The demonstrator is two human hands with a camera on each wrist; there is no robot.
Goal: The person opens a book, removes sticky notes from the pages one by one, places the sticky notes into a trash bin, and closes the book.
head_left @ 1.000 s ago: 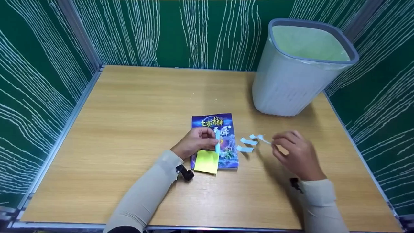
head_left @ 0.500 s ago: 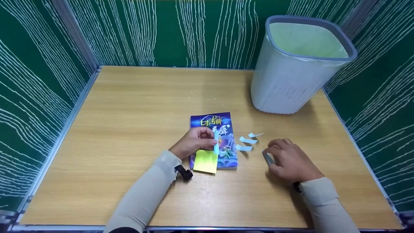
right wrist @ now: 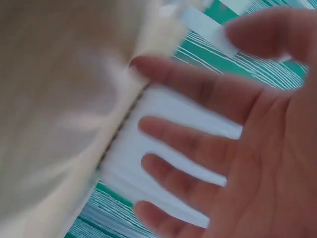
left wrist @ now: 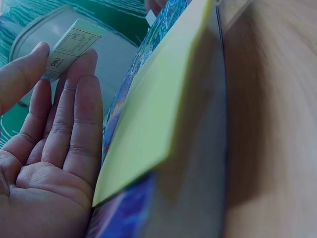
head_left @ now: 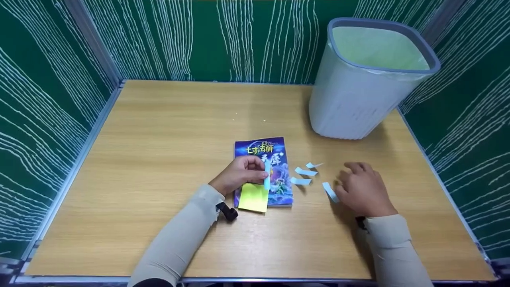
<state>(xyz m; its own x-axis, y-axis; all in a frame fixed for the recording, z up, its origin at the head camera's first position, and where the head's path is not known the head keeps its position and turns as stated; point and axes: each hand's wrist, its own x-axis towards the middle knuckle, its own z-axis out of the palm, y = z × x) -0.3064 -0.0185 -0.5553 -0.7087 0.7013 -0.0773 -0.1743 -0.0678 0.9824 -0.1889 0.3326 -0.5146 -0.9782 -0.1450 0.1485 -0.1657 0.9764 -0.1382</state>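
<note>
My left hand (head_left: 242, 173) pinches a narrow blue pad of sticky notes (head_left: 267, 175) between thumb and fingers, above a book (head_left: 281, 183). Print shows on the back of that sticky note pad (left wrist: 74, 45) in the left wrist view. Beneath the hand, a square yellow sticky note (head_left: 253, 198) lies on the book's lower left and overhangs its front edge. My right hand (head_left: 364, 191) holds nothing; its fingers are spread apart in the right wrist view. Just left of it a blue paper strip (head_left: 330, 192) lies on the table, with another blue strip (head_left: 306, 172) among several beside the book.
A pale trash bin (head_left: 354, 99) with a grey rim and a liner stands at the back right of the wooden table (head_left: 167, 127). Green walls with white streaks (head_left: 207, 44) enclose the back and sides. Tiny white specks lie behind the book.
My right hand has brought a blue strip down to the table right of the others, let go of it and drawn back slightly. The left hand has stayed in place with the pad.
</note>
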